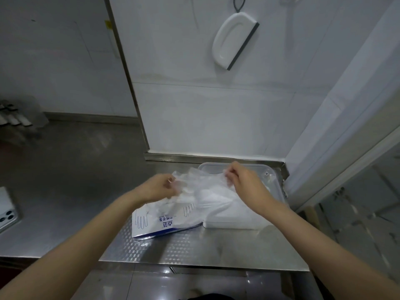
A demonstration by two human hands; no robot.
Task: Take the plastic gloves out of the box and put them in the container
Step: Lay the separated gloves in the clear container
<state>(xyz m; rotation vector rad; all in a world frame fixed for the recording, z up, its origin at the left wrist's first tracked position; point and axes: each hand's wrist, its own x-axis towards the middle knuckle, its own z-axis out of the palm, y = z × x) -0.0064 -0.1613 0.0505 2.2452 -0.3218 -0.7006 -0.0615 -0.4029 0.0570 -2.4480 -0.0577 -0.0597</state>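
A white and blue glove box [158, 221] lies on the steel counter, partly under my left forearm. Beside it on the right stands a clear plastic container [271, 180] near the wall corner, with a white heap of gloves inside. Both hands hold a bunch of thin clear plastic gloves [199, 182] stretched between them, above the box and the container's left edge. My left hand [160, 186] pinches the bunch's left end. My right hand [242, 180] grips its right end over the container.
The steel counter [194, 247] ends in a front edge close to me. A phone [6, 213] lies at the far left edge. A white squeegee [233, 42] hangs on the tiled wall. Some metal utensils [15, 118] sit at the back left.
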